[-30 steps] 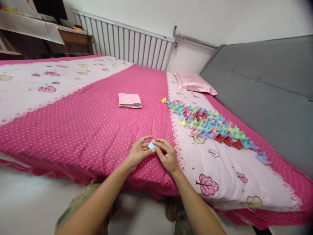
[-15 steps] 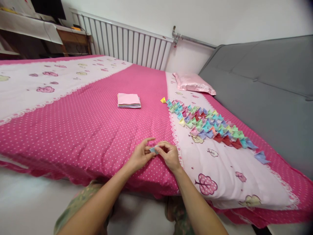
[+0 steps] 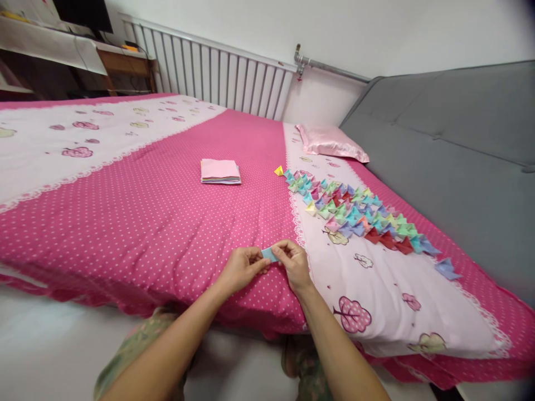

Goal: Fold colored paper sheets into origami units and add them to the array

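Note:
A small folded piece of light blue paper (image 3: 270,255) is held between my two hands, just above the near edge of the bed. My left hand (image 3: 244,268) pinches its left end between thumb and fingers. At the right end, my right hand (image 3: 292,264) grips it with the thumb on top. To the right lie several rows of small folded paper boats (image 3: 355,211) in many colours. Farther back on the pink cover rests a stack of square paper sheets (image 3: 220,171), a pink one uppermost.
The bed (image 3: 125,223) has a pink dotted and white printed cover. A pink pillow (image 3: 332,143) lies near the grey headboard (image 3: 443,133). Behind the bed stand a white radiator (image 3: 209,67) and a desk (image 3: 121,62) with a dark monitor (image 3: 83,15).
My left fingers, spread half a second ago, have closed on the left end of the blue paper. More of the paper shows now, and it has shifted slightly right.

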A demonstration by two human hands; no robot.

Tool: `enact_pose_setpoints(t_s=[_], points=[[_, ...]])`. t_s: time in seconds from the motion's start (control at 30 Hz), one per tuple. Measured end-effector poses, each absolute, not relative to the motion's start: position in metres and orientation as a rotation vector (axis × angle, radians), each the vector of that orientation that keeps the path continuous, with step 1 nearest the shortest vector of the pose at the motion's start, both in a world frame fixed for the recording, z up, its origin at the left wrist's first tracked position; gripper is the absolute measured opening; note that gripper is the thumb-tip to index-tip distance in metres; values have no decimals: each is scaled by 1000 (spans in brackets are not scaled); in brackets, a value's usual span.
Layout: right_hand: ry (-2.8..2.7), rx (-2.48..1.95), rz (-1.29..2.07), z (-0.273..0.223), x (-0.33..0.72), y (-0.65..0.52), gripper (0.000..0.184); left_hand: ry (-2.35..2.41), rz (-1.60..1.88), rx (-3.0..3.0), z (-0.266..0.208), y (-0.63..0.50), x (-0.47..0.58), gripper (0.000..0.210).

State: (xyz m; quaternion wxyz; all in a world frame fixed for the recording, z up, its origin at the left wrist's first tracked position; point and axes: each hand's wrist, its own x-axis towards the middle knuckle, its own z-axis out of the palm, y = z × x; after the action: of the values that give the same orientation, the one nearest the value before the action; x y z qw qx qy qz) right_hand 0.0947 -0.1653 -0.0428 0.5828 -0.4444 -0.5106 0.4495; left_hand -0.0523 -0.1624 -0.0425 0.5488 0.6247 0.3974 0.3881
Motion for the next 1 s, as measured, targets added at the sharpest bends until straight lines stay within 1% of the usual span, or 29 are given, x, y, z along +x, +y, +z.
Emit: enact_pose_setpoints(t_s=[0.6, 0.8, 1.0], points=[[-1111, -1029, 1131, -41, 94, -166, 16, 927, 928, 1424, -32, -166, -50, 21], [-1085, -1040, 1142, -42, 94, -164, 22, 925, 934, 1430, -34, -166, -50, 23], [-1079, -1010, 1159, -41, 94, -162, 30, 914, 950, 1316, -33, -165, -50, 23]])
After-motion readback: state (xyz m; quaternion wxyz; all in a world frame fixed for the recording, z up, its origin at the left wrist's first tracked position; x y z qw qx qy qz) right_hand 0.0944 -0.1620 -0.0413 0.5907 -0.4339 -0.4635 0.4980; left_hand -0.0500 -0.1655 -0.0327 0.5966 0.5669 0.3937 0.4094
